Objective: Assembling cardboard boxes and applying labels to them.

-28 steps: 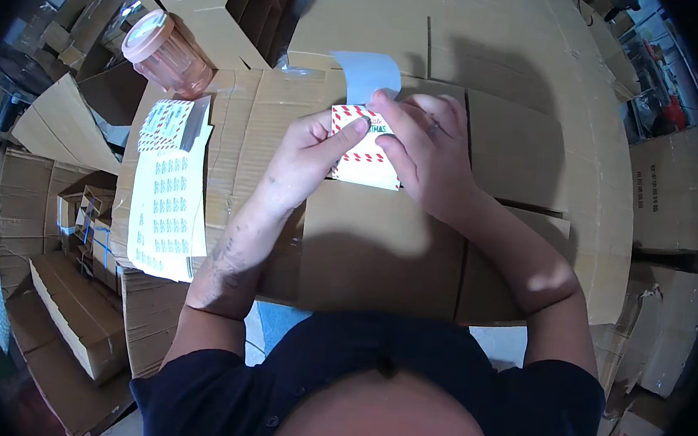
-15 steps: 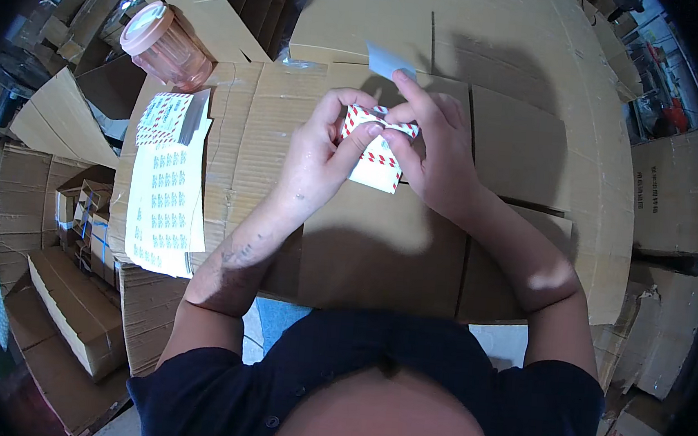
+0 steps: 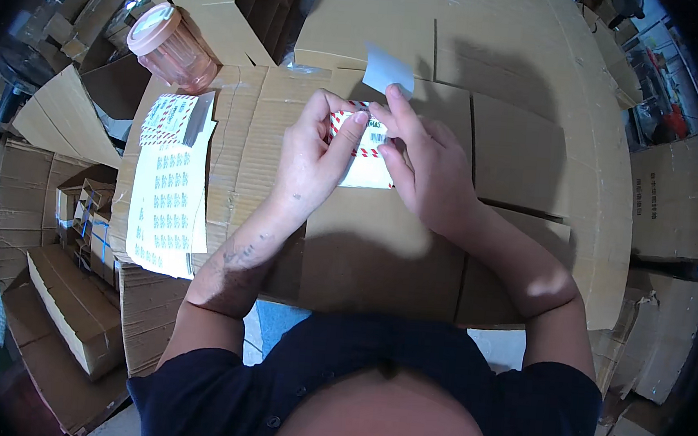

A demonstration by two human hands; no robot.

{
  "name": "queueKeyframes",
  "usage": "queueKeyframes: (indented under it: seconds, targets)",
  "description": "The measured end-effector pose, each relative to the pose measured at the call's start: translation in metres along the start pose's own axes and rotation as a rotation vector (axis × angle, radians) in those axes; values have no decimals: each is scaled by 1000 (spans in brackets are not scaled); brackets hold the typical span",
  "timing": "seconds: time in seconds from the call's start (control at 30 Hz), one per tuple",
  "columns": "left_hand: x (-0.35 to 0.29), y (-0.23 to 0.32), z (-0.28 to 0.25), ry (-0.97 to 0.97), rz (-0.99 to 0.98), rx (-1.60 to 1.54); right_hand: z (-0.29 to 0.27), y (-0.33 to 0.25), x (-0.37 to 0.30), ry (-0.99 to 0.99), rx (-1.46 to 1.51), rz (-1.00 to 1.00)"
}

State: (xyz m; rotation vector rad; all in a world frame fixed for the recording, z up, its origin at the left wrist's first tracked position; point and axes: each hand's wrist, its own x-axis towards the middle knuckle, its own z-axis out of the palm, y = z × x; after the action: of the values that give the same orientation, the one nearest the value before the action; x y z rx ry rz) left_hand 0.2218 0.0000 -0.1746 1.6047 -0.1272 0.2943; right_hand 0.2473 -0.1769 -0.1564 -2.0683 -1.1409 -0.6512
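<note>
Over the middle of the table, a white card with red-striped borders (image 3: 367,170) is held between my two hands. Its upper part carries dark print and a barcode, and the lower part is plain white. My left hand (image 3: 312,145) pinches the card's left side, thumb on top and fingers bent behind. On the right side, my right hand (image 3: 431,159) has its thumb at the card's edge and its middle fingers curled at the top. A small pale paper slip (image 3: 388,69) sits at a raised fingertip of that hand; whether it is stuck there or gripped is unclear.
On the left, a stack of similar striped cards (image 3: 168,118) rests on white sheets of printed stickers (image 3: 171,204). Behind them stands a pink lidded jar (image 3: 173,52). An open cardboard organizer (image 3: 218,11) is at the back left. Flattened cardboard (image 3: 378,261) covers the table.
The card has turned flatter and shifted slightly left, showing more of its printed face. My right thumb has moved down its edge. The pale slip now faces up more fully.
</note>
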Motion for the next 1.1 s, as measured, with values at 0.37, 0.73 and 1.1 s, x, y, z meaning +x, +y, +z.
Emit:
queueKeyframes:
  seconds: [0.37,0.73,1.1]
  targets:
    - [2,-2,0,35,11,-69,-2,-12,-2,-136,1,19]
    - [3,-8,3,16,-21,-121,0,-9,-4,-154,24,50]
    - [-8,2,0,-265,-194,-42,-1,10,-2,42,-121,-157]
